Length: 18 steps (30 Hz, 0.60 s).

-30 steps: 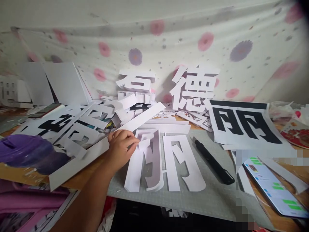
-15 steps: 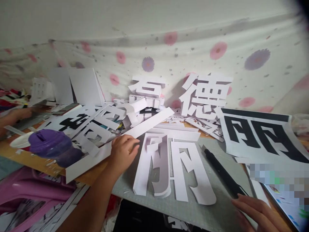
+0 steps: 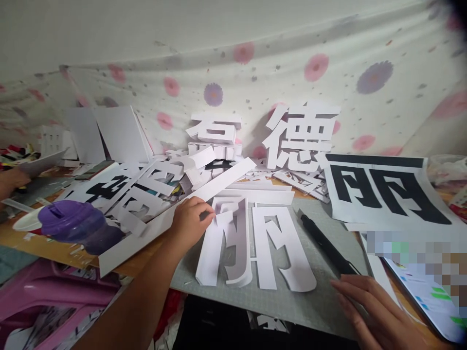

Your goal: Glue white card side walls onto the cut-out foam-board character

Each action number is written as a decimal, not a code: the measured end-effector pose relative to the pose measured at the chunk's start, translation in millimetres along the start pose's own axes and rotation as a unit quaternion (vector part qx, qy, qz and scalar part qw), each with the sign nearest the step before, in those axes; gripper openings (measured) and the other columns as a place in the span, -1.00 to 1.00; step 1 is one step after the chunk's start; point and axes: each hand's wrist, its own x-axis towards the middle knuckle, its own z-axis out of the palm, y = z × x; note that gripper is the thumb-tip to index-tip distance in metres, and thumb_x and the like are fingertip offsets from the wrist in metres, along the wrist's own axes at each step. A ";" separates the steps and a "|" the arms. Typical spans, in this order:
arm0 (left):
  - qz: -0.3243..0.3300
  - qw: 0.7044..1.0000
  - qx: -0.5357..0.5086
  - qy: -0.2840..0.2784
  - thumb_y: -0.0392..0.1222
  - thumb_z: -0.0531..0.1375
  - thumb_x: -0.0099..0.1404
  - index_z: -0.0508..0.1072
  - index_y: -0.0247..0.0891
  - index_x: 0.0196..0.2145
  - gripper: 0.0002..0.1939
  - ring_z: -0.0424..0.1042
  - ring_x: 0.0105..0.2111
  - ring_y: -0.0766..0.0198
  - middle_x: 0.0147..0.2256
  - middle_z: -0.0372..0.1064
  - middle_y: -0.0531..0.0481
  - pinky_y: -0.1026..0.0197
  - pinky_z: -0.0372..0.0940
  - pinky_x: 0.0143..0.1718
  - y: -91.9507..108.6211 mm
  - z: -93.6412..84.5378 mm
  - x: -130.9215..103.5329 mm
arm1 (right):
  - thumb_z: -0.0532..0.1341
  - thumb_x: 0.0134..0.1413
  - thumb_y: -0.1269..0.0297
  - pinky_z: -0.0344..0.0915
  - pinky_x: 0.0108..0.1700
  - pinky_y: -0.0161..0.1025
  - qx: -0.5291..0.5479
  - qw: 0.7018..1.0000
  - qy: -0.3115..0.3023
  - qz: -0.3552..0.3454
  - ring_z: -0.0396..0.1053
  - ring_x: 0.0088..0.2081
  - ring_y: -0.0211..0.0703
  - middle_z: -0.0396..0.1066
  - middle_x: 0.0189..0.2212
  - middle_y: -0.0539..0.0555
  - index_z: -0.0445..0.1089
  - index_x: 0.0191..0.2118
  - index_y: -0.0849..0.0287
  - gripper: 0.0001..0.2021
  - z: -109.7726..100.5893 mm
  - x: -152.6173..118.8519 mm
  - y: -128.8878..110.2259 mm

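White foam-board character pieces lie on the grey-green cutting mat. The left piece has raised side walls; the right piece is flat. At the left piece's upper left edge, my left hand has thumb and forefinger pinched together, beside a small white strip; what they grip is too small to tell. My right hand lies palm down at the lower right, fingers stretched and apart, near the rear end of a black cutter. The cutter rests on the mat, blade end away from me.
A printed sheet and a phone lie right. Purple-lidded container, long white strips and cut scraps are left. Finished characters stand behind. Another person's hand is at far left, by a sheet.
My left hand's fingers have closed into a pinch at the left piece's wall. The view has shifted slightly. The other person's hand has moved left, and a raised sheet now shows there.
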 end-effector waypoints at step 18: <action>-0.038 0.998 0.044 -0.031 -0.24 0.19 0.15 0.44 -0.19 -0.50 -0.91 0.39 -0.23 0.16 -0.35 0.39 0.04 0.08 0.19 -0.14 4.3 14.4 7.3 | 0.15 0.20 0.30 0.50 -0.34 -0.35 0.011 1.000 0.016 0.016 0.53 -0.30 -0.13 0.47 -0.28 0.09 0.43 -0.13 0.08 -0.84 8.0 -2.0 2.2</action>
